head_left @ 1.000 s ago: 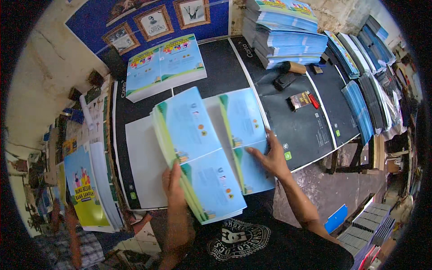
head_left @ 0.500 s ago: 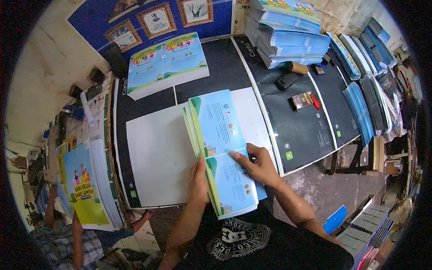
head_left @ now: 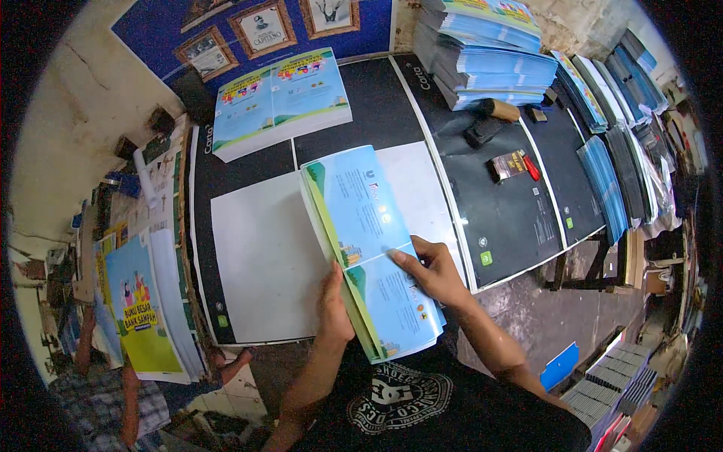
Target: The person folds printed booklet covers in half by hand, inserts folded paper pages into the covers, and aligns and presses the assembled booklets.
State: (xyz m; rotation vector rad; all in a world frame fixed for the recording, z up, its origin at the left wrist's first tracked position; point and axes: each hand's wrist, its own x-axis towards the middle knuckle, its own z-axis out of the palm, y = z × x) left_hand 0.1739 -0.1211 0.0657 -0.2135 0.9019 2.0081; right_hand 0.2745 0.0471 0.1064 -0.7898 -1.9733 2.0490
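Observation:
A sheaf of printed sheets (head_left: 361, 203), light blue with a green and yellow edge, is tilted in front of me above the table. My right hand (head_left: 435, 275) grips its right edge, thumb on the top sheet and fingers underneath. Along the left edge lies my left hand (head_left: 334, 307), fingers close together and pressed against the side of the sheaf; its thumb is hidden. Under the far end of the sheaf is a large plain white sheet (head_left: 260, 256) on the black table covering (head_left: 376, 94).
A matching printed stack (head_left: 279, 102) lies at the back left; a tall pile (head_left: 489, 68) stands at the back right. Nearer are a small box (head_left: 507, 166), a red cutter (head_left: 532, 168) and a wooden-handled tool (head_left: 486, 132). Left, another person's arm (head_left: 129, 403) is beside stacked covers (head_left: 143, 301).
The sheaf has shifted slightly left and its sheets sit more evenly together, with less fanning along the left edge. Both hands stay on it.

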